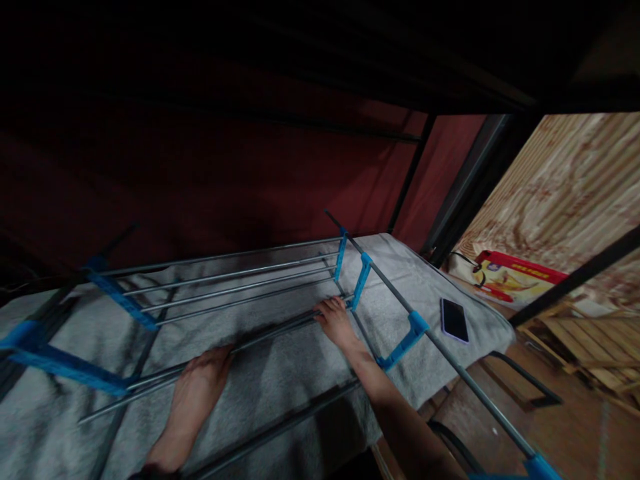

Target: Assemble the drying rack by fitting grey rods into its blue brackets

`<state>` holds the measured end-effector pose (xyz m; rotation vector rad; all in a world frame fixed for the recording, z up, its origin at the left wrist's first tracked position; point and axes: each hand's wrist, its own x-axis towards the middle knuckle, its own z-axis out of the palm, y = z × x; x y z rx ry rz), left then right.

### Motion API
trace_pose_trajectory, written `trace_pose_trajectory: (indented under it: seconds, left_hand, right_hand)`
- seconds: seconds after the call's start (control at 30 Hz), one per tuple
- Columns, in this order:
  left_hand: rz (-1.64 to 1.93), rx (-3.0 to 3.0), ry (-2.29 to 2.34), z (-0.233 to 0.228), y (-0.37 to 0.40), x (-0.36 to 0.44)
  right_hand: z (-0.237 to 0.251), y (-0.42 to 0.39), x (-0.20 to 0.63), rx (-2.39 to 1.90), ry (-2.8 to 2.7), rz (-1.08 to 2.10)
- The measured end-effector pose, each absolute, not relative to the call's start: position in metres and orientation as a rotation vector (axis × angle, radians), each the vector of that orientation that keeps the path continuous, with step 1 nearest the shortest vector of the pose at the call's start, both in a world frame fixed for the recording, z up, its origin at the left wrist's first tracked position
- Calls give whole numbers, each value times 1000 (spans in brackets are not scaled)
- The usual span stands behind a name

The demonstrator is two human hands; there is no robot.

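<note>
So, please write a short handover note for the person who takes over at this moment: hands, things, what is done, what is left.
Left hand: flat on the lower metal rods, grip not closed.
Right hand: fingers on the rod ends beside a blue connector.
The rack lies on a grey towel; a phone lies on the towel, to the right.
Done: upper rods sit in blue connectors at both ends.
Left: the lower rods look not yet seated at the right end.

Left hand (pixel 200 387) stretched forward, palm down, fingers closed in a loose grip. Right hand (pixel 336 320) reaching farther ahead on a straight bare forearm, fingers curled in a grip, knuckles up.
</note>
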<state>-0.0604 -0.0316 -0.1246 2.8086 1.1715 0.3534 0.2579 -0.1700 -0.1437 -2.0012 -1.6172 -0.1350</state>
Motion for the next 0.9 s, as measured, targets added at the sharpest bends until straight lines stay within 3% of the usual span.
trace_pose_trajectory:
  seconds: [0.9]
  left_hand:
    - [290,2914,1179,-107,-22,-49]
  right_hand:
    - [-157,-189,239,-1873,-1566,-234]
